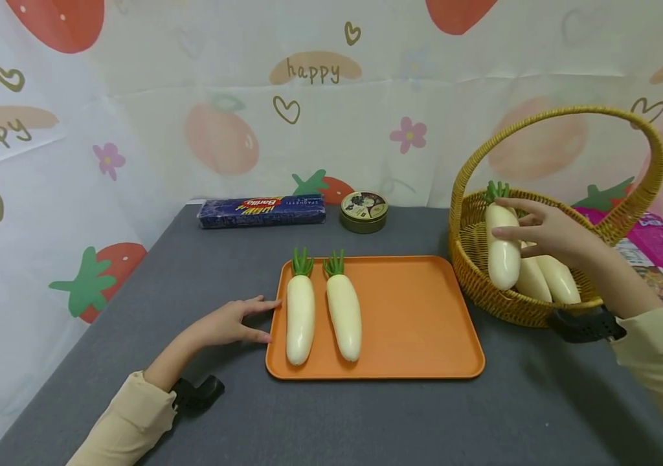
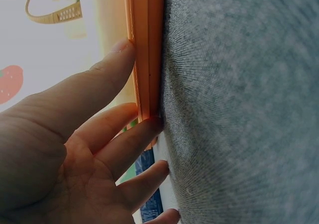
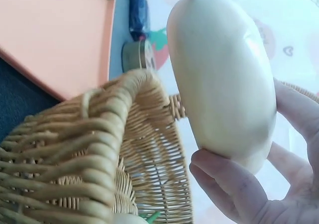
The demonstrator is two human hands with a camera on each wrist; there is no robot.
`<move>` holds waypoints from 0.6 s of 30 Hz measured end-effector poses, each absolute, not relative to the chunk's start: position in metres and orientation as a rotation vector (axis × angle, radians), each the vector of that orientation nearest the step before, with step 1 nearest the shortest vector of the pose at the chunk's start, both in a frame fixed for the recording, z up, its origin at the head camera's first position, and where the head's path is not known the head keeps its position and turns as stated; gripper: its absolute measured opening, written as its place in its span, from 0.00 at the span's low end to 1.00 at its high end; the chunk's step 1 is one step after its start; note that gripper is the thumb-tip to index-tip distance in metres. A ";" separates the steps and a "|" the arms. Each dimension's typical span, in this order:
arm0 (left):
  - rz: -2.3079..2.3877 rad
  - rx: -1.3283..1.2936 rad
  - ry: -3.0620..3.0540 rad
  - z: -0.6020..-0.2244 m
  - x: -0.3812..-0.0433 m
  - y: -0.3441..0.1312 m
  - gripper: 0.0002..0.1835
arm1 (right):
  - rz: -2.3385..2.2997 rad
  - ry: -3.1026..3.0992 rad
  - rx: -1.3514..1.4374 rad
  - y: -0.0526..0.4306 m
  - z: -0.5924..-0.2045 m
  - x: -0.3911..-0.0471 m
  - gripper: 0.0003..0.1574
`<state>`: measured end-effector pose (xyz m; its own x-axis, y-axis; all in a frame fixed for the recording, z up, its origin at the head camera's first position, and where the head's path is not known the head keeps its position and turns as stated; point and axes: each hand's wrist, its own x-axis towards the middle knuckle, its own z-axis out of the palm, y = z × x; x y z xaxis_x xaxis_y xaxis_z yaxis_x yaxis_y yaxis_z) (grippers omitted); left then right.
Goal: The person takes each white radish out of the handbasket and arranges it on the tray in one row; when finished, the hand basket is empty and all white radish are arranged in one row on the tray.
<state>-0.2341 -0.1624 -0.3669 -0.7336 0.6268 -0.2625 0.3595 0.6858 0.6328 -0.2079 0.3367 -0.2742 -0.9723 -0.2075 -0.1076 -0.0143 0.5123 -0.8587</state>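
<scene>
My right hand (image 1: 547, 230) grips a white radish (image 1: 504, 249) with green leaf stubs, thumb on one side and fingers on the other. It is held over the wicker basket (image 1: 483, 278), and in the right wrist view the radish (image 3: 224, 79) stands above the basket's rim. More white radishes (image 1: 559, 279) lie inside the basket. At the left edge of the orange tray (image 1: 413, 317) is my left hand (image 1: 223, 323), its fingers spread and touching the rim. Two white radishes, a left one (image 1: 300, 320) and a right one (image 1: 344, 317), lie side by side on the tray, leaves toward the back.
Behind the tray lie a blue spaghetti pack (image 1: 261, 211) and a round tin (image 1: 363, 212). The basket's tall handle (image 1: 559, 111) arches beside my right forearm. A pink printed package (image 1: 658, 239) lies at the right, behind the basket. A patterned cloth hangs at the back.
</scene>
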 end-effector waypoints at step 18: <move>0.770 0.756 2.435 -0.365 -0.233 -0.160 0.37 | -1.488 2.519 -0.249 0.326 -0.280 -0.174 0.40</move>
